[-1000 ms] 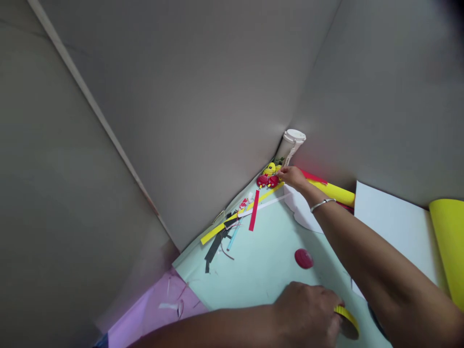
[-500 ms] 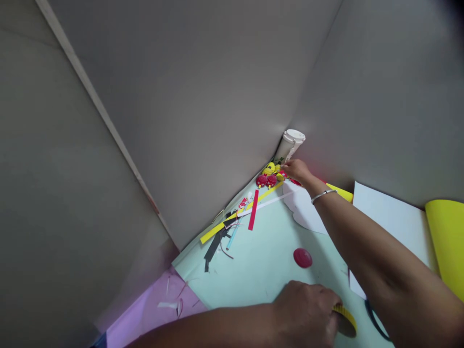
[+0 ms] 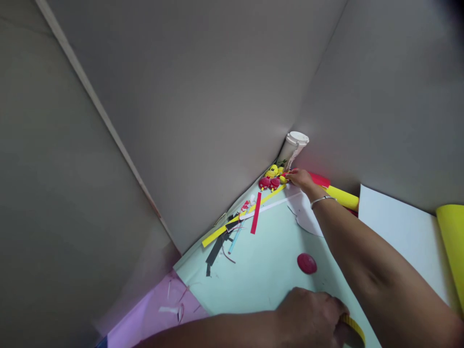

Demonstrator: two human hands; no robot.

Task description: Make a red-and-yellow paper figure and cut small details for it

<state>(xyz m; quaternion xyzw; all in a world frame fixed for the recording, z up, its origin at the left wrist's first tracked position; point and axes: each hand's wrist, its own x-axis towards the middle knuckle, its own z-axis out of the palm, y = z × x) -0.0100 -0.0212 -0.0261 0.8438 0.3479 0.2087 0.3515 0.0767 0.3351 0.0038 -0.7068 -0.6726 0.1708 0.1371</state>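
At the bottom, my left hand [image 3: 308, 316] is closed around a yellow round piece [image 3: 354, 328] with a ridged rim, its flat side shadowed. Just above that hand, a dark red disc [image 3: 307, 263] lies on the pale green sheet [image 3: 261, 270]. My right hand [image 3: 300, 179] reaches to the far corner, its fingers pinched beside a cluster of small yellow and red coiled-paper pieces [image 3: 273, 175]. What sits between those fingertips is hard to make out. A white lidded container [image 3: 293, 147] stands behind the cluster.
Left of centre lie a yellow strip [image 3: 217, 234], a red strip [image 3: 255, 213], black scraps [image 3: 214, 251] and a blue stick [image 3: 235, 239]. White paper [image 3: 398, 237] and a yellow roll [image 3: 451, 241] are at right. Grey walls [image 3: 217, 121] meet behind; a purple sheet [image 3: 155, 309] is lower left.
My right hand has shifted slightly downward and right by the cluster, still pinched. My left hand keeps its yellow piece. The whole view has shifted a little.
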